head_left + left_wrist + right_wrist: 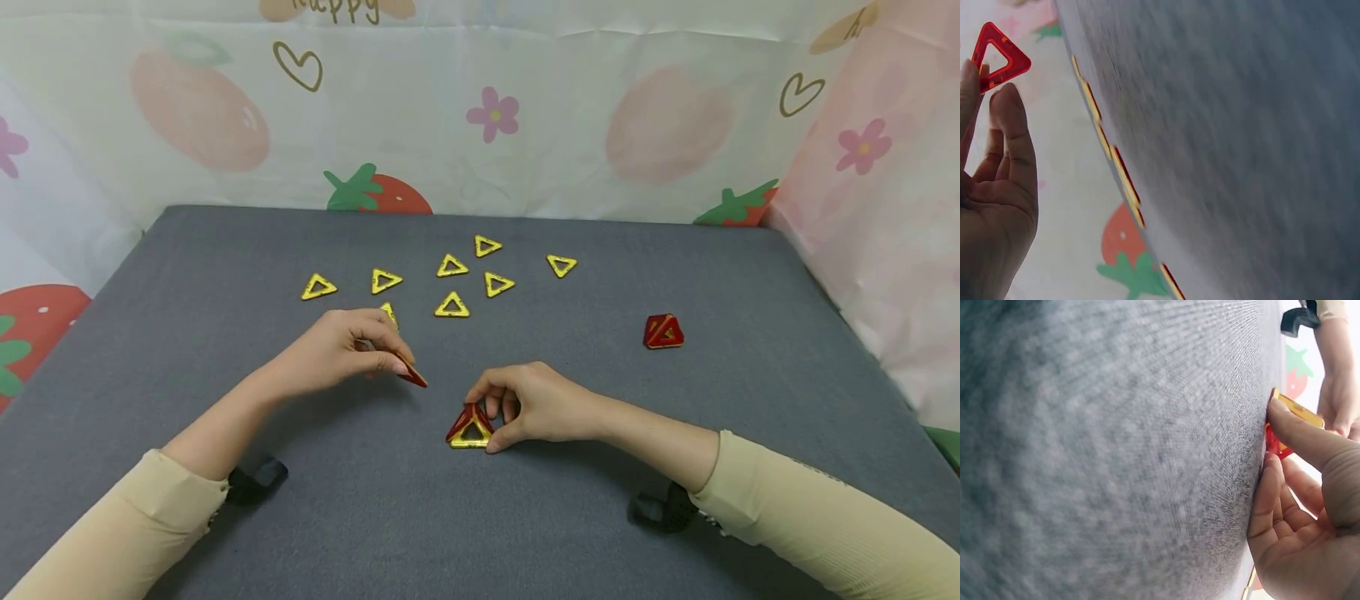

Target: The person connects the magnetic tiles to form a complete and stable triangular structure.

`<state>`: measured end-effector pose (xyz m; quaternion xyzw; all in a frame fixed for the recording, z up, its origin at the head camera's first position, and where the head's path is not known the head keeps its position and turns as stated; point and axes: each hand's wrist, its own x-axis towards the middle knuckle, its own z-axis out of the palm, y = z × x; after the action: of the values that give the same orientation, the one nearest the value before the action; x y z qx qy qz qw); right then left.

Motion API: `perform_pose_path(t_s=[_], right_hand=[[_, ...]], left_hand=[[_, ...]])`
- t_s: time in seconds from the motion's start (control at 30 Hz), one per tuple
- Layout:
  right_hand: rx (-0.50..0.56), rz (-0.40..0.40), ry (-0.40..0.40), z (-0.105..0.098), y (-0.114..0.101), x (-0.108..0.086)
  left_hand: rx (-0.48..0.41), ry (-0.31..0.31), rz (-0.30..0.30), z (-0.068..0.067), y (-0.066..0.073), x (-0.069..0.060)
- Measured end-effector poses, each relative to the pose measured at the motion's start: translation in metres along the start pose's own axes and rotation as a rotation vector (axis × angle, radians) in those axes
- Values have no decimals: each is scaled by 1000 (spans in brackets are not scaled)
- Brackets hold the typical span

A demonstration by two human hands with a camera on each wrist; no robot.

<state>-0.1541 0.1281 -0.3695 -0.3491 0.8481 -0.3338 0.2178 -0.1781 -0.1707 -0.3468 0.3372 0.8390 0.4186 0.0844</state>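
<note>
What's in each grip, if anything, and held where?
Left grip: red plastic triangular frame, pinched near one corner. Right grip: red and yellow plastic pyramid, held at its top and lower right corner.

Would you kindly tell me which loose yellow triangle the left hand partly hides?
The yellow triangle just beyond the left hand in the head view; the other seven loose ones show whole.

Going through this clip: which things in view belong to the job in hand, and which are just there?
In the job:
- red triangle, held in the left grip
- red-and-yellow build, held in the right grip
- loose yellow triangles, probably spare parts

Just there:
- red shape at the right, untouched, perhaps an earlier build
- printed backdrop
</note>
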Motion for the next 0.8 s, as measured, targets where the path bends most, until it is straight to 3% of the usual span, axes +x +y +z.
perform_pose_path(t_s=[0.27, 0.5, 0.63, 0.8], right_hand=[[-1, 5, -5, 0, 0, 1], [-6, 7, -4, 0, 0, 1], [-20, -2, 9, 0, 0, 1], [-25, -7, 12, 1, 1, 2]], left_hand=[[23, -64, 45, 21, 17, 5], [-60, -138, 47, 41, 32, 9], [-99, -143, 41, 53, 39, 11], [-71, -119, 60, 63, 45, 13]])
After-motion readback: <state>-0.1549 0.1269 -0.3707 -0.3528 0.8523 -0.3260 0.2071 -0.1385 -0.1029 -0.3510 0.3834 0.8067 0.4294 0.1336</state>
